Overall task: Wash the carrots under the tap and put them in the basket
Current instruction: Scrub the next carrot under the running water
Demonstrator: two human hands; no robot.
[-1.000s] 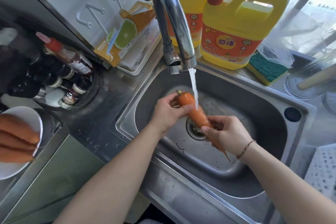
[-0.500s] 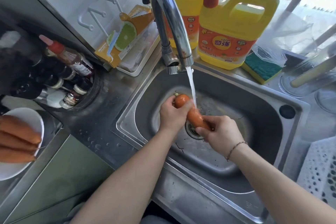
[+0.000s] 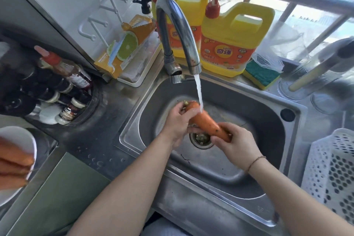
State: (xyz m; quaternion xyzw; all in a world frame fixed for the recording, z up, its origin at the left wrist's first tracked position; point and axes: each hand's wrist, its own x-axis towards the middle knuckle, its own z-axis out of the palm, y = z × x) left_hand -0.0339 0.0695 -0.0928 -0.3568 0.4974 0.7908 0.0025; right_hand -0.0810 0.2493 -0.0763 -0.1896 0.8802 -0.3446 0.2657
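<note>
**Rinsing one carrot under the running tap**

Washing is the step in hand, and it looks to be early in the task: the steel sink (image 3: 283, 140) fills the middle of the view, the white perforated basket (image 3: 329, 174) stands on the counter at its right with no carrot visible in the part that shows, and a white plate (image 3: 28, 138) at the far left edge carries several more carrots (image 3: 13, 166) waiting their turn.

From the curved tap (image 3: 178, 30) a thin stream of water (image 3: 198, 92) falls onto the upper part of the carrot (image 3: 206, 122), which lies slantwise above the drain (image 3: 202, 139), its stalk end up and to the left. Dark specks show on its lower half, so by my judgement the rinse is not finished there. The next move calls for turning the carrot and sliding it so the stream reaches that lower half, then carrying it rightward over the sink rim to the basket, with a firm hold, since wet skin is likely slippery.

Both hands are on it. The left hand (image 3: 177, 122) wraps the thick top, fingers curled round it and thumb near the stalk end. The right hand (image 3: 236, 143) grips the narrow lower end, fingers folded over it so the tip is hidden.
</note>
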